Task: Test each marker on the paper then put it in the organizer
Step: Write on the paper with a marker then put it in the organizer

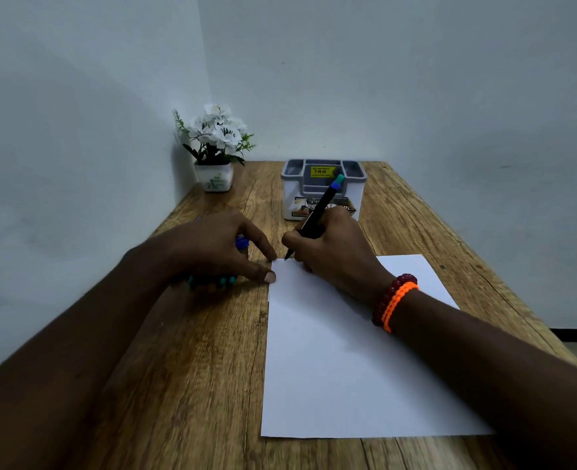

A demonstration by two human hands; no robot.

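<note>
A black marker [319,212] with a teal end is gripped in my right hand [331,252], its tip at the far left corner of the white paper [341,368]. My left hand [219,249] lies on the table beside that corner, with finger and thumb touching the paper's edge. Under this hand lie other markers [227,280], mostly hidden; teal ends and a blue cap [242,241] peek out. Whether the left hand grips anything I cannot tell. The grey organizer [324,188] stands behind my right hand, its compartments looking empty.
A white pot of white artificial flowers [216,150] stands in the far left corner against the wall. The wooden table [185,368] meets the walls at left and back; its right edge runs open past the paper.
</note>
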